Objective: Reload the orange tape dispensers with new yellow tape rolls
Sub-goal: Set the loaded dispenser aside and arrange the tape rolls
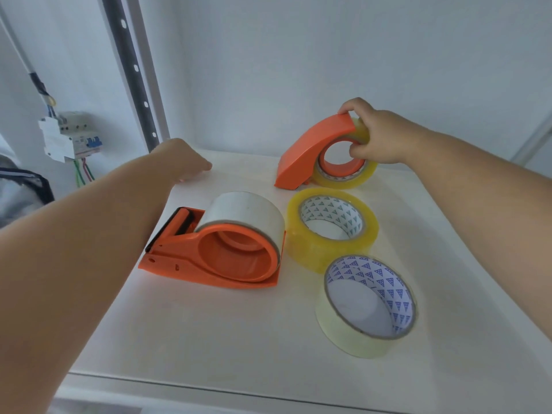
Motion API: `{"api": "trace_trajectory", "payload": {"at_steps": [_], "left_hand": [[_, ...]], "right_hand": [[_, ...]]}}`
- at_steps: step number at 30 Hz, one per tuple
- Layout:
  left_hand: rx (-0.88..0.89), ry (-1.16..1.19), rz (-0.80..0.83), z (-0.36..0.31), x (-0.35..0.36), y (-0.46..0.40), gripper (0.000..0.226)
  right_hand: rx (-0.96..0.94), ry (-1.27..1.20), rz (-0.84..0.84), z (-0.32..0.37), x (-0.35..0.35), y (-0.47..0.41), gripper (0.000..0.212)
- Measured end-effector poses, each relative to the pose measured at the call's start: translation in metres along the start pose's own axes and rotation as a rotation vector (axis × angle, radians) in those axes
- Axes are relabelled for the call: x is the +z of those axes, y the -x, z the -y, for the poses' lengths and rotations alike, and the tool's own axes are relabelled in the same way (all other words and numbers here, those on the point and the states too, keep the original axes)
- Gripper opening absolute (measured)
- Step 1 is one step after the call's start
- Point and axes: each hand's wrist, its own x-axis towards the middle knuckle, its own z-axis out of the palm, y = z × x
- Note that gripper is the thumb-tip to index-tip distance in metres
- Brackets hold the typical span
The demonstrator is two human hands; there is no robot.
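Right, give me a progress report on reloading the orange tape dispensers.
Done: the far orange plastic dispenser carries a yellow tape roll. In hand: the right hand grips that dispenser and roll; the left hand rests on the white shelf. Left: the near orange dispenser holds a whitish roll; a loose yellow roll waits beside it.
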Motion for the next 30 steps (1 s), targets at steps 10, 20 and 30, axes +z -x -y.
{"api": "trace_trajectory", "payload": {"at_steps": [10,20,30], "left_hand": [[-0.005,-0.325,-0.354,-0.001,0.006,0.000,0.083],[0.729,-0.367,0.160,-0.016,0.017,-0.002,0.045],[0.728,-0.554,0.338,-0.002,0.035,-0.005,0.053]], "right_hand": [[-0.057,0.211,0.090,0.007,-0.018,-0.004,0.084],[-0.385,0.543,0.056,0.072,-0.012,-0.007,0.060],[-0.368,0.739,0.336,0.101,0.034,-0.015,0.037]]}}
